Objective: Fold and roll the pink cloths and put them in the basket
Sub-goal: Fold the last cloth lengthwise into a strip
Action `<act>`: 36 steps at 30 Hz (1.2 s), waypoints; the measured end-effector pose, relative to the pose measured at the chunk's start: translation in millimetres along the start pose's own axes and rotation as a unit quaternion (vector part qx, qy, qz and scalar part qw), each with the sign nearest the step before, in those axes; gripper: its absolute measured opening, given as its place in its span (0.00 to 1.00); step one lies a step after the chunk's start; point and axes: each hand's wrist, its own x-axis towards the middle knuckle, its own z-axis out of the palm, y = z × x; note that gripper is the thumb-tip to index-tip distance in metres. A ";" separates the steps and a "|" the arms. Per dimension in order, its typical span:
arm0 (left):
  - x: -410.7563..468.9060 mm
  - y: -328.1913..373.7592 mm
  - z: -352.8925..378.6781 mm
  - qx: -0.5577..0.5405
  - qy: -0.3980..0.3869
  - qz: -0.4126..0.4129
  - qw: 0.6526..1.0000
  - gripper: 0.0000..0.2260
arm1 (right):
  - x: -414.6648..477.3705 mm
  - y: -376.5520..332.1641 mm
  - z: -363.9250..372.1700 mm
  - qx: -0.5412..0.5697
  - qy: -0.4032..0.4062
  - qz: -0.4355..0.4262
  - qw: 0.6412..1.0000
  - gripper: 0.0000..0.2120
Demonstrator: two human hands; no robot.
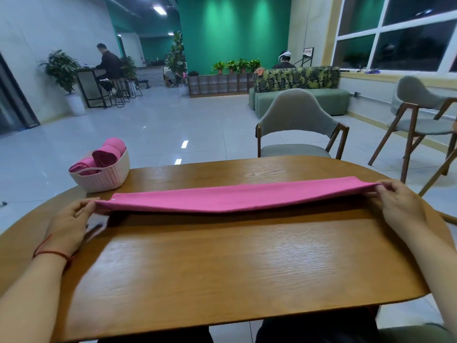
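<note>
At the near side of the oval brown wooden table (pixel 222 268), two hands are stretching one long, narrow folded pink cloth (pixel 235 198) across it: the left hand (pixel 71 224) is pinching its left end and the right hand (pixel 398 206) is pinching its right end, both ends lifted and the middle sagging towards the wood. Beyond the strip, at the table's far left edge, one white woven plastic basket (pixel 103 178) is holding three rolled pink cloths (pixel 105 155). Farther off, two grey padded chairs with wooden legs are standing on the tiled floor, the nearer chair (pixel 294 115) just behind the table and the other chair (pixel 418 95) to its right.
</note>
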 end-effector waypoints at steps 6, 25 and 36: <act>-9.3 25.4 -0.9 -0.061 0.045 -0.040 0.996 0.15 | -1.2 -5.0 -7.1 0.105 0.025 0.037 0.993 0.11; 26.7 195.9 -2.5 -0.080 0.113 0.115 0.984 0.18 | 33.9 -201.1 5.4 0.081 0.025 -0.099 0.991 0.21; 29.1 161.0 -15.9 -0.069 0.159 0.072 0.982 0.26 | 53.7 -180.3 -0.8 0.006 0.066 -0.051 0.996 0.27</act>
